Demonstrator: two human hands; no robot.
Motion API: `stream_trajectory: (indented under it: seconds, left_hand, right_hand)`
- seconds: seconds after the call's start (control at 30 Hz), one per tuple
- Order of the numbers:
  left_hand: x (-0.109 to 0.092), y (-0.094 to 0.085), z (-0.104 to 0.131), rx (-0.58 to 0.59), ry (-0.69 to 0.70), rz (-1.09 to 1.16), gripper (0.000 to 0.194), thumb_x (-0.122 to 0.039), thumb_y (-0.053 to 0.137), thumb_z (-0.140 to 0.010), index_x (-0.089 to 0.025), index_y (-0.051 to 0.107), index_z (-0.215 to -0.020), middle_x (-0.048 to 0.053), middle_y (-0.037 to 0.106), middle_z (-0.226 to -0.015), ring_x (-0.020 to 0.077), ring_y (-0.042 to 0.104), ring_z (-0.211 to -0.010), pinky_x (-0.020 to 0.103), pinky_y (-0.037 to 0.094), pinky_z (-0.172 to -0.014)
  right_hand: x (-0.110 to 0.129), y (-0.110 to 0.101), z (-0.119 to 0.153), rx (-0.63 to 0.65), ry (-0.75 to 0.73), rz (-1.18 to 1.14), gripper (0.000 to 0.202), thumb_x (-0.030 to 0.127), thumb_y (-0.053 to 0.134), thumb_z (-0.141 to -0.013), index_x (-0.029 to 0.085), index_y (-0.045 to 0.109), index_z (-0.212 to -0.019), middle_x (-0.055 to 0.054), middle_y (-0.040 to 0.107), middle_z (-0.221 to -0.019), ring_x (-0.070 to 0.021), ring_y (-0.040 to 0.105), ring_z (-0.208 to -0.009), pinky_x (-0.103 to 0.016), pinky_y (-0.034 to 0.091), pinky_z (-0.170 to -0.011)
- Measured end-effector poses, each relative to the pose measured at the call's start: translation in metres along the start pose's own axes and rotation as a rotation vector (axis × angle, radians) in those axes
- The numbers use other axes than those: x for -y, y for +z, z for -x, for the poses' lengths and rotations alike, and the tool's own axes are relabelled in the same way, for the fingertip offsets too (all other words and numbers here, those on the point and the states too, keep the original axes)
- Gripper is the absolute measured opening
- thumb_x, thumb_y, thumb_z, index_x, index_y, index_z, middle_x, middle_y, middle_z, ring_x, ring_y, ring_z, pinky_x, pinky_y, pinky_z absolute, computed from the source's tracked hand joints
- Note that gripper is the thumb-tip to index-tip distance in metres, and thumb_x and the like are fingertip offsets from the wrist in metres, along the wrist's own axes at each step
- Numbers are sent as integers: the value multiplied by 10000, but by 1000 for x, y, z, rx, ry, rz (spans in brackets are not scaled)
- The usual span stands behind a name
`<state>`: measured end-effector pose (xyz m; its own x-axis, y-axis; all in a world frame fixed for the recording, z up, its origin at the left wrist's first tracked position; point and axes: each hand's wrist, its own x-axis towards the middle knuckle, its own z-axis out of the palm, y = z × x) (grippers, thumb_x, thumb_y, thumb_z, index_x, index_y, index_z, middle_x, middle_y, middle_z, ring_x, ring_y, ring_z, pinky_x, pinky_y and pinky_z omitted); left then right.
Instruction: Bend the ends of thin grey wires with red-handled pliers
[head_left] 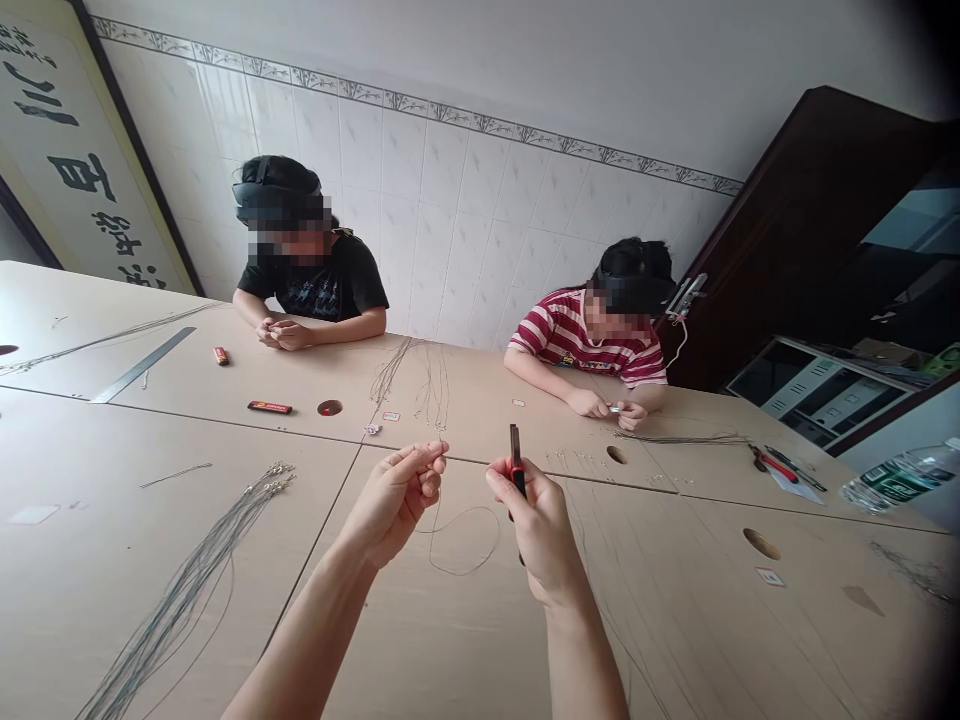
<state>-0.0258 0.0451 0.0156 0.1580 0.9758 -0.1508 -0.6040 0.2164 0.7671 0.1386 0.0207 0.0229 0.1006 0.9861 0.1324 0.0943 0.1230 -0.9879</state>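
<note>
My left hand [401, 500] is closed in a pinch on the end of a thin cord [471, 572], whose loop hangs down over the table. To its right, my right hand [531, 515] is wrapped round the red and black handles of a pair of pliers [516, 465], jaws pointing up. A gap separates the pliers from the cord. Left of my hands lies a long bundle of grey cords [217, 545] with small metal ends gathered at its top. More thin cords [431, 385] are spread on the table beyond my left hand.
Two people sit across the wooden table [442, 670], their hands on its far side. A metal ruler [146, 363], a red and black item [270, 407], another pair of pliers [776, 464] and a plastic bottle [904, 478] lie on it. Round holes [761, 544] pierce the top.
</note>
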Motion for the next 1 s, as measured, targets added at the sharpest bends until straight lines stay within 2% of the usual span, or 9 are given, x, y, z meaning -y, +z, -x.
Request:
stream_trajectory:
  seconds: [0.23,0.57,0.83,1.0]
  left_hand:
    - [-2,1,2,21,-25,-8,157,-263,772,-770,-131,699,-815,-48,553,-659,20,400,-487,158,343,-463]
    - [-5,6,7,56,-60,-46,177,-223,750,-770,-137,633,-669,-41,534,-623,34,401,-486,168,348,-477]
    - [-5,8,10,102,-61,-101,179,-260,755,-777,-134,653,-703,-38,513,-610,35,387,-483,161,335,-476]
    - [-6,9,13,121,-87,-207,193,-295,746,-774,-131,670,-708,-25,520,-608,43,389,-496,171,320,-480]
  right_hand:
    - [0,0,0,-12,32,-16,199,388,653,-761,194,611,-761,22,450,-668,-134,353,-623,-258,311,-577]
    - [-6,-1,-1,-25,69,-23,159,333,631,-716,197,638,-799,32,458,-654,-120,315,-572,-258,273,-534]
    - [-3,-3,0,-24,62,-3,148,323,617,-749,196,638,-820,27,468,-676,-128,349,-616,-259,300,-571]
    - [0,-4,2,3,-10,-10,203,395,647,-796,193,639,-823,14,500,-706,-132,397,-646,-261,342,-600]
